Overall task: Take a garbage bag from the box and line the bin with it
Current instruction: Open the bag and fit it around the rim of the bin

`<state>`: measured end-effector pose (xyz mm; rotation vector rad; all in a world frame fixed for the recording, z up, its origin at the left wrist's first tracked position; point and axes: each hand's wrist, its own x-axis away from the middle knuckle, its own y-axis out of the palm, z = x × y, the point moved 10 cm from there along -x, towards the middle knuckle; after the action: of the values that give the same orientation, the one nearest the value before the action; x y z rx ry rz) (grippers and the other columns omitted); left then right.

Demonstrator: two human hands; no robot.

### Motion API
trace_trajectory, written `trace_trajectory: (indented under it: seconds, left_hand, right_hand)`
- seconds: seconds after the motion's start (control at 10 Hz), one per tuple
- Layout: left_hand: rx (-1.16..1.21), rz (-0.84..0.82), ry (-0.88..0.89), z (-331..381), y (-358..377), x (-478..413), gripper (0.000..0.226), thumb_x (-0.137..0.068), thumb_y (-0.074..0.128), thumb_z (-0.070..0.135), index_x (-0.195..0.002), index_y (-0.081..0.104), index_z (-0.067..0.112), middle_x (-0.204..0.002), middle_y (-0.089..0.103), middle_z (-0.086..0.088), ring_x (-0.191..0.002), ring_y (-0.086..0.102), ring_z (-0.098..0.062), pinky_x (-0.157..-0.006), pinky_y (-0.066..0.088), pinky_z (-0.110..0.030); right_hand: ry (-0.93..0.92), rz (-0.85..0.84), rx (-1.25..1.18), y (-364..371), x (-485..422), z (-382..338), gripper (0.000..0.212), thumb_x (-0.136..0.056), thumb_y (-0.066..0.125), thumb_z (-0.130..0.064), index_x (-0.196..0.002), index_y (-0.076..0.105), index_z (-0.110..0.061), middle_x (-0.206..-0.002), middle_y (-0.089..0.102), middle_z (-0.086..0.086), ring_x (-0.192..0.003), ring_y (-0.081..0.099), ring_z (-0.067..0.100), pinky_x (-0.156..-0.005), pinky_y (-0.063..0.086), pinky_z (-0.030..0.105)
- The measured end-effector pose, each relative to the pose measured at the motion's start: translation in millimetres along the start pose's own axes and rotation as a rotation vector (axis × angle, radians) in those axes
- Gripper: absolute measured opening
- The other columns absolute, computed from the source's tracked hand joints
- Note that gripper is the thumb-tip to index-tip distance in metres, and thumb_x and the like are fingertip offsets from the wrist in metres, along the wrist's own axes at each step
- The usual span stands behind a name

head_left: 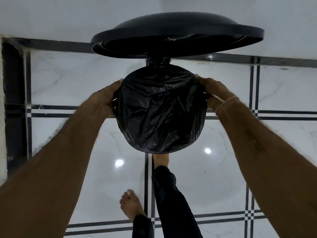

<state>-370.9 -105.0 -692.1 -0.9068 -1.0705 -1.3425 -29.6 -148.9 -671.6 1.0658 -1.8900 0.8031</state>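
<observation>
The head camera looks straight down on a round pedal bin (157,62) standing on the floor (68,79), which is glossy white tile crossed by thin black lines. The bin's black lid (176,31) stands open on the far side, tilted up over the hinge, with a white wall behind it.

A black garbage bag (161,110) is spread over the mouth of the bin. Its crinkled plastic covers the whole opening and wraps over the rim all the way round, so the rim itself is hidden.

The left hand (108,98) is at the left side of the bin, fingers curled round the bag-covered edge and gripping the plastic there. The right hand (212,93) is at the right side, a little farther away, with the thumb on top of the edge and the fingers folded under it, pinching the bag. A pale band (224,103) circles the right wrist. Both forearms are bare and reach in from the near corners.

Near the bin, the right foot (160,160) goes under its near edge, the toes hidden, with a dark trouser leg (169,194) above it. The left foot (132,205) rests bare on the tile, nearer and to the left. A dark vertical strip (15,83) runs along the far left.
</observation>
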Motion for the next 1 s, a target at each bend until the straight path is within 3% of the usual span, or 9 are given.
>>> trace_trajectory:
  seconds: [0.2,0.3,0.4,0.5,0.6,0.7,0.8,0.9,1.0]
  left_hand:
    - [-0.139,-0.018,0.03,12,7,0,0.039,-0.082,0.075,0.061,-0.103,0.078,0.028,-0.11,0.077,0.012,-0.105,0.07,-0.017,-0.083,0.057,-0.043]
    - [-0.18,-0.026,0.081,28,13,-5,0.026,-0.087,0.076,0.048,-0.1,0.076,0.026,-0.101,0.074,0.009,-0.1,0.069,-0.017,-0.076,0.055,-0.037]
    - [-0.196,-0.043,0.026,28,12,-26,0.038,-0.077,0.084,0.042,-0.107,0.078,0.02,-0.12,0.077,-0.001,-0.113,0.071,-0.024,-0.094,0.057,-0.042]
    - [-0.231,-0.064,-0.032,18,7,-41,0.051,-0.058,0.091,0.044,-0.098,0.075,0.018,-0.136,0.07,-0.007,-0.106,0.07,-0.023,-0.097,0.057,-0.042]
    - [-0.193,0.039,0.081,21,10,-13,0.034,-0.088,0.073,0.053,-0.095,0.071,0.02,-0.11,0.073,-0.001,-0.084,0.063,-0.017,-0.069,0.056,-0.031]
    - [-0.141,0.099,0.381,23,8,18,0.033,-0.105,0.05,0.048,-0.102,0.073,0.024,-0.089,0.069,0.011,-0.076,0.063,-0.008,-0.057,0.05,-0.02]
    - [-0.194,0.059,0.681,16,10,45,0.033,-0.11,0.044,0.034,-0.114,0.074,0.019,-0.109,0.077,-0.002,-0.104,0.073,-0.016,-0.087,0.058,-0.03]
    - [-0.185,0.088,0.768,7,6,41,0.037,-0.111,0.041,0.034,-0.11,0.074,0.018,-0.11,0.075,-0.014,-0.11,0.068,-0.034,-0.095,0.056,-0.045]
    - [-0.193,0.175,0.794,3,3,33,0.046,-0.109,0.039,0.043,-0.094,0.062,0.005,-0.091,0.061,-0.026,-0.084,0.056,-0.026,-0.079,0.049,-0.046]
  right_hand:
    - [0.013,-0.127,0.008,16,-17,-8,0.057,-0.08,0.081,-0.053,-0.114,0.076,-0.006,-0.119,0.076,0.013,-0.11,0.074,0.029,-0.099,0.059,0.045]
    - [-0.018,-0.139,0.104,25,-16,-16,0.032,-0.084,0.082,-0.037,-0.097,0.077,-0.009,-0.098,0.078,0.01,-0.089,0.076,0.024,-0.092,0.063,0.041]
    - [-0.095,-0.199,0.074,28,-21,-53,0.019,-0.089,0.078,-0.027,-0.086,0.073,-0.009,-0.083,0.075,0.008,-0.07,0.073,0.02,-0.07,0.064,0.035]
    - [0.127,-0.133,0.063,41,-28,54,0.02,-0.089,0.079,-0.027,-0.081,0.07,-0.012,-0.063,0.071,0.001,-0.053,0.067,0.013,-0.076,0.059,0.038]
    - [0.399,-0.497,-0.741,146,31,415,0.066,-0.045,0.105,-0.038,-0.082,0.055,-0.019,-0.062,0.056,-0.006,-0.057,0.053,0.012,-0.077,0.038,0.028]
    - [-0.159,-0.157,-0.303,83,29,312,0.062,-0.052,0.095,-0.058,-0.087,0.065,-0.015,-0.076,0.062,-0.002,-0.072,0.063,0.016,-0.08,0.042,0.029]
    - [-0.841,0.313,0.466,33,93,-40,0.043,-0.093,0.06,-0.058,-0.118,0.066,-0.024,-0.114,0.065,0.004,-0.11,0.063,0.026,-0.094,0.053,0.043]
    - [-0.799,0.012,0.848,102,119,-4,0.052,-0.097,0.052,-0.062,-0.144,0.052,-0.039,-0.145,0.052,0.002,-0.134,0.049,0.029,-0.11,0.044,0.044]
    - [-0.543,-0.195,0.81,155,73,19,0.064,-0.096,0.043,-0.072,-0.15,0.049,-0.039,-0.158,0.048,0.002,-0.149,0.04,0.028,-0.124,0.03,0.045]
